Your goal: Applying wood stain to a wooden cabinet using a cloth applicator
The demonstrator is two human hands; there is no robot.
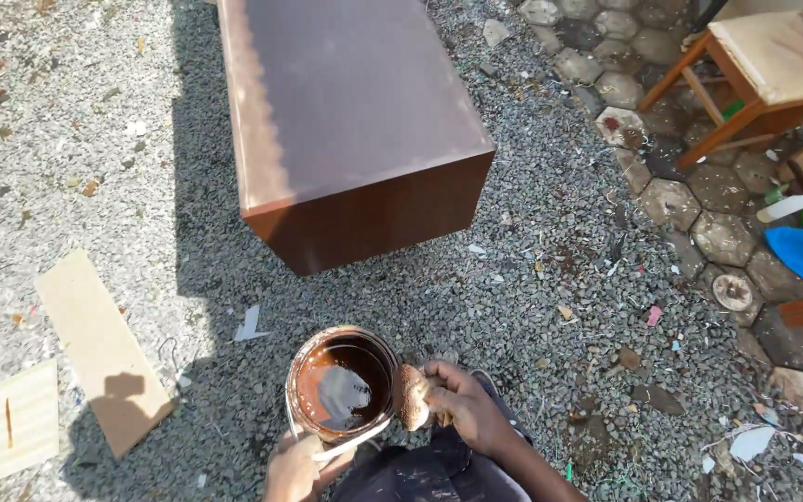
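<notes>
Starting at the left, I see two flat pale offcuts of board [99, 349] lying on the grey gravel [532, 307], well apart from my hands. My left hand [292, 469] sits at the bottom edge, fingers wrapped around the thin white wire handle of the round open tin of dark brown stain [342, 382], which rests on the gravel just in front of me. The tin looks well filled; I judge that a tug on that handle over loose stones could tip it and slop stain out. Just right of the tin, my right hand [465, 404] is closed around a brown-soaked sponge wad [411, 396], which touches the tin's rim. A dripping wad could spot my dark trousers [420, 474] below. Beyond stands the long brown-stained wooden cabinet [350, 121]; grit kicked up could stick to any wet coat. At far right a wooden stool with a pale seat [759, 74] is cut off by the frame. My left palm is cropped, the cabinet's far end is out of view, and whether its top is wet I cannot tell.
</notes>
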